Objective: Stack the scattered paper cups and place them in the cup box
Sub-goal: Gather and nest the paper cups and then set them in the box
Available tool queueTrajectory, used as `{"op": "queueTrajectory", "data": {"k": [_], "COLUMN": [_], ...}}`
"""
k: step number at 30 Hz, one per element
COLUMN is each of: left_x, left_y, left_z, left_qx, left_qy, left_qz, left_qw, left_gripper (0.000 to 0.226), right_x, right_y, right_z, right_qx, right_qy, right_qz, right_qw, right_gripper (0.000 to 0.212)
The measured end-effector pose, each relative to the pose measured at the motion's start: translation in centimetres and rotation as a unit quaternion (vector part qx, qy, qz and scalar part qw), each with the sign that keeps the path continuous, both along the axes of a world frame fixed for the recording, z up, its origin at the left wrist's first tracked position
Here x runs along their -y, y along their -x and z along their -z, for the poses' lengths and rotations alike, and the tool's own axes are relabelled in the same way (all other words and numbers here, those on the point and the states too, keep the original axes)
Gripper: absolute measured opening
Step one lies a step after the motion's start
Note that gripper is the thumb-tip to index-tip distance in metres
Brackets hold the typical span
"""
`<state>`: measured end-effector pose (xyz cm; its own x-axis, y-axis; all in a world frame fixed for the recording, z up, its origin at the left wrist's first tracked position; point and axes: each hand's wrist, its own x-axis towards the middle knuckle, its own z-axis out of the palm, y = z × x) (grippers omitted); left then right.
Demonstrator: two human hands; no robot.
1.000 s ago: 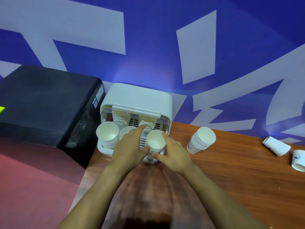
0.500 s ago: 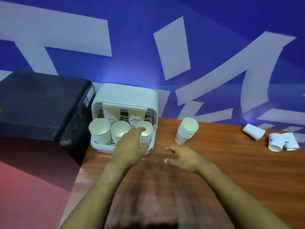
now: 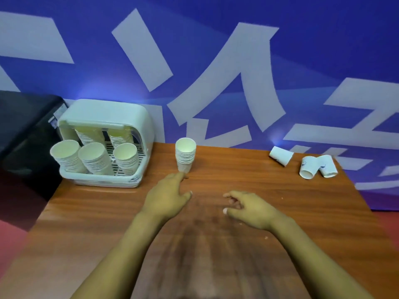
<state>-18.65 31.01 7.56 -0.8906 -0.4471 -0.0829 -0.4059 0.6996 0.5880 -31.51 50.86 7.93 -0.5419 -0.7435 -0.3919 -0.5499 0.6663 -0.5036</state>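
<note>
The white cup box [image 3: 138,126] stands at the table's back left and holds several stacks of white paper cups [image 3: 92,157]. One upright stack of cups [image 3: 185,154] stands on the table just right of the box. Three loose cups lie on their sides at the back right: a single cup [image 3: 281,155] and a touching pair [image 3: 317,166]. My left hand [image 3: 167,196] hovers empty, fingers spread, its fingertips close below the upright stack. My right hand [image 3: 248,205] is empty too, fingers loosely curled over the table's middle.
The brown wooden table [image 3: 216,244] ends at a right edge near the loose cups. A black machine [image 3: 23,126] sits left of the cup box. A blue wall with white shapes [image 3: 216,72] rises behind the table.
My left hand let go of the right front stack in the box and moved right toward the upright stack. My right hand drew back from the box to mid-table. The view shifted right.
</note>
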Motion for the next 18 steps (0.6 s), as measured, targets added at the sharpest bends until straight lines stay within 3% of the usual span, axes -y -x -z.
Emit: {"op": "queueTrajectory", "data": {"k": [6, 18], "left_x": [-8.7, -12.5], "left_y": [3.2, 13.2], "left_z": [0.7, 3.3], "left_qx": [0.061, 0.064], "left_qy": [0.004, -0.034], "left_qz": [0.020, 0.090], "left_qw": [0.998, 0.993], "left_gripper": [0.044, 0.045], "right_x": [-8.5, -15.0], "right_y": [4.6, 9.9], "right_z": [0.3, 2.0], "right_qx": [0.004, 0.008], "right_qy": [0.001, -0.024], "right_qz": [0.041, 0.105], "right_qw": [0.999, 0.994], "right_gripper": [0.043, 0.033]}}
